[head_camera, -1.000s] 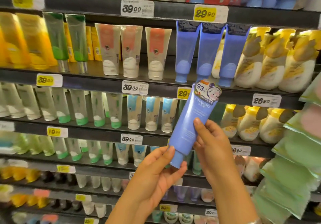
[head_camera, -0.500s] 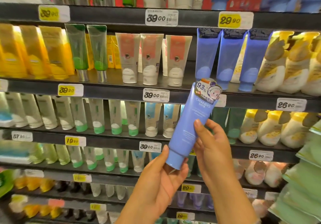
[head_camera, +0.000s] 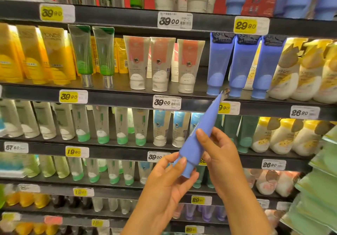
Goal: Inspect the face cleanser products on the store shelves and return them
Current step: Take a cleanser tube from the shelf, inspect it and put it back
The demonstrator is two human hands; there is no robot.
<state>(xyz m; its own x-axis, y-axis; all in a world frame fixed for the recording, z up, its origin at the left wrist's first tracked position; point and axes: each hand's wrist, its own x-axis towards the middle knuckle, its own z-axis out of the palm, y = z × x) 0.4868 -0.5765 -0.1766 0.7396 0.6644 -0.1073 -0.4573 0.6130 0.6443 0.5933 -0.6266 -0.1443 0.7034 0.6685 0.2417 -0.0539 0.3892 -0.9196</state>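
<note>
Right hand (head_camera: 217, 154) pinches a blue cleanser tube (head_camera: 198, 136) at mid-body while the left hand (head_camera: 169, 181) grips its cap end, turning it edge-on, probably to check another side. It is held before the shelf (head_camera: 127, 98) of matching blue tubes (head_camera: 242, 65). Tags read 39.00 and 29.90; yellow tubes (head_camera: 52, 56) say POND'S.

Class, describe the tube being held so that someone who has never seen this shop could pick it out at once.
Start at the dark store shelves packed with upright cleanser tubes. In front of them, two hands hold a periwinkle-blue tube: the left hand at its cap, the right hand at its body. Unlike the matching blue tubes standing on the shelf, it is tilted and turned edge-on.
</note>
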